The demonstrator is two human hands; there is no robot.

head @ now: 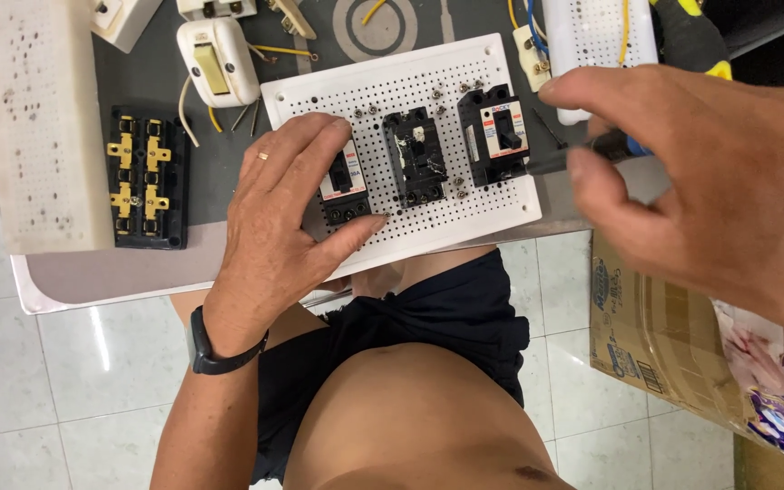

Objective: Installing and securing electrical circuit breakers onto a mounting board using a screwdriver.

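Note:
A white perforated board (465,218) lies at the table's near edge with three black circuit breakers on it. My left hand (279,213) rests flat on the board's left part, fingers over the left breaker (347,186), thumb along the board's front edge. The middle breaker (415,156) and the right breaker (494,134) stand uncovered. My right hand (700,181) is raised close to the camera at the right, fingers closed around a dark screwdriver (560,159) whose end points at the right breaker.
A black terminal block with brass parts (147,177) sits at the left beside a long white panel (43,118). White switches (215,59), loose wires and a second perforated board (596,32) lie farther back. A cardboard box (664,336) stands on the tiled floor at the right.

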